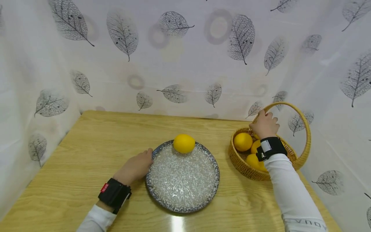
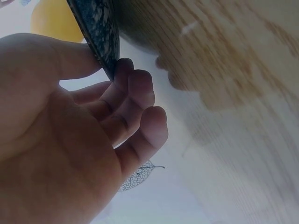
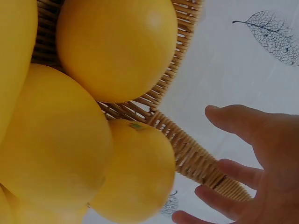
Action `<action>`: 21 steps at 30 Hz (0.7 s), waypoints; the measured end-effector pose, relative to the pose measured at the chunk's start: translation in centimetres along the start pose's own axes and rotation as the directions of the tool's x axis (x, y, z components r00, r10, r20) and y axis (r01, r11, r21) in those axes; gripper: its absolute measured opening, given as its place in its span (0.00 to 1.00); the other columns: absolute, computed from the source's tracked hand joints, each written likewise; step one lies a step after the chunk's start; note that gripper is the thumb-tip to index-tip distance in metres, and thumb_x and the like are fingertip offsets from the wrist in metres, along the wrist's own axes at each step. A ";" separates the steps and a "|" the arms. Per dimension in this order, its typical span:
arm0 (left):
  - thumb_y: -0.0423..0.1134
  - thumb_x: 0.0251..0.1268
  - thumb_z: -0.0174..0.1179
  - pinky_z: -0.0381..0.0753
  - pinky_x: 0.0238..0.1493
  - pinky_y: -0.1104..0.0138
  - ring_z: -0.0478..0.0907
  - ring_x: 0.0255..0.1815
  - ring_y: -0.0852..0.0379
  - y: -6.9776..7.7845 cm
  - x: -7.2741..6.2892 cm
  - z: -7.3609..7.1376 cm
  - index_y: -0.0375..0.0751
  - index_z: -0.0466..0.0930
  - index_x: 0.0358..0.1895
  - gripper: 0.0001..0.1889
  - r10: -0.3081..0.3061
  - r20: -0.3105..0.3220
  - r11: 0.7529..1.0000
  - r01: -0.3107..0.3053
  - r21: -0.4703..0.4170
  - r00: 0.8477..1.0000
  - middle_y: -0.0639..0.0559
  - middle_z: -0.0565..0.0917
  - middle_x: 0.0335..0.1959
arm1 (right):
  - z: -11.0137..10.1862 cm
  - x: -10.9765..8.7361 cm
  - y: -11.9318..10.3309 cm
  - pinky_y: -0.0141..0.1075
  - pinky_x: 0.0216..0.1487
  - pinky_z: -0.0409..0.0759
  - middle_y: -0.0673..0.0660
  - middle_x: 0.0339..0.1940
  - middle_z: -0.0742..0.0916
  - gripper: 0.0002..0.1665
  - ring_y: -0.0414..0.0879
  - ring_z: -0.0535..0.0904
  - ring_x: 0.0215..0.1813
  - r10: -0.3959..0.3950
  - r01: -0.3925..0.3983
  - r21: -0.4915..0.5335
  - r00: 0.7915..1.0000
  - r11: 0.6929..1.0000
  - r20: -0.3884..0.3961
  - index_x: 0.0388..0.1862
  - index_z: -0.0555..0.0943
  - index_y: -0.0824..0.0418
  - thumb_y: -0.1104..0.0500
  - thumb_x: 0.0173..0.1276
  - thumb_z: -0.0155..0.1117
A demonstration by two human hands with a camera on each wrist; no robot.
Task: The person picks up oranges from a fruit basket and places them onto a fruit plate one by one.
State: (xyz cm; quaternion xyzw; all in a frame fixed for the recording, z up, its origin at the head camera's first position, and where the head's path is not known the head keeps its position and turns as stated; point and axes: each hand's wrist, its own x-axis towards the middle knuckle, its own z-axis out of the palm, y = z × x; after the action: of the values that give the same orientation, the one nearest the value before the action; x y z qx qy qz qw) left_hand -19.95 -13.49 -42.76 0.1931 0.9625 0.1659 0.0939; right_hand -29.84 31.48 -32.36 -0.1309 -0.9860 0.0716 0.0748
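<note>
A round speckled grey plate with a dark rim lies on the table. My left hand pinches its left edge; in the left wrist view the thumb is on one face and the fingertips on the other. One oval yellow fruit, lemon-like, sits at the plate's far edge. To the right stands a wicker basket holding several yellow fruits. Above its far side is my right hand, beside the handle. In the right wrist view its fingers are spread with nothing between them, apart from the fruits.
The wooden table reaches back to a pale curtain with a leaf print, which also hangs at both sides. The basket stands close to the table's right edge, its tall handle arching upward.
</note>
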 end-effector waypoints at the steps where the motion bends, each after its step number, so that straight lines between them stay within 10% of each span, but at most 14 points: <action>1: 0.33 0.79 0.48 0.80 0.65 0.44 0.76 0.65 0.30 0.0 0.0 0.0 0.15 0.61 0.70 0.26 -0.001 -0.003 1.000 0.001 0.001 1.000 0.22 0.74 0.66 | 0.1 0.0 0.0 0.74 0.65 0.67 0.85 0.69 0.63 0.45 0.85 0.60 0.68 0.014 -0.014 -0.004 1.000 1.000 0.012 0.77 0.55 0.74 0.52 0.72 0.62; 21: 0.33 0.80 0.46 0.78 0.66 0.42 0.75 0.66 0.28 0.1 -0.2 -0.1 0.14 0.60 0.70 0.26 -0.001 -0.015 1.000 0.000 -0.025 1.000 0.20 0.72 0.67 | 2.1 0.8 2.0 0.75 0.61 0.71 0.89 0.73 0.56 0.43 0.89 0.62 0.63 0.100 -0.103 0.019 0.988 0.995 0.122 0.76 0.52 0.78 0.56 0.73 0.56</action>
State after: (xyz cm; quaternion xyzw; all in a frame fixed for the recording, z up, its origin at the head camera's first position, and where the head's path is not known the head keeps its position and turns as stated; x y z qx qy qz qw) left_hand -19.78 -13.54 -42.62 0.1905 0.9611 0.1793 0.0891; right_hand -30.44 33.33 -34.60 -0.1753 -0.9798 0.0955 0.0129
